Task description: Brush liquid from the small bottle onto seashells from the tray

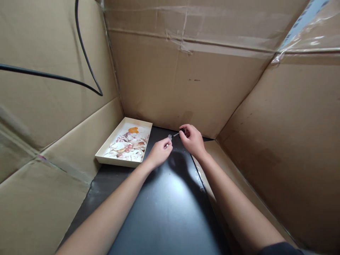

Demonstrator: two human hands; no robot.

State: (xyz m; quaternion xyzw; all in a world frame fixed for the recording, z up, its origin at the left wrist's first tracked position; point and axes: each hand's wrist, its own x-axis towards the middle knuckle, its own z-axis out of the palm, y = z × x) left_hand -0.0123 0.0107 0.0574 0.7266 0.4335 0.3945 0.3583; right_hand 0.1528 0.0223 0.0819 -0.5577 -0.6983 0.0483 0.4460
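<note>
Near the far end of the dark table [164,198], my left hand [160,152] is closed round a small clear bottle [169,137], whose top shows above the fingers. My right hand [192,140] pinches a dark cap [182,130] with a thin, light stick [176,134] coming out of it. The stick points left and down toward the bottle's mouth; whether its tip touches the bottle is too small to tell.
A shallow cream tray [111,162] stands left of my left hand, with shell-like pieces and an orange piece [133,130] in it. Cardboard walls [196,92] enclose the table. A black cable [53,75] hangs at the upper left.
</note>
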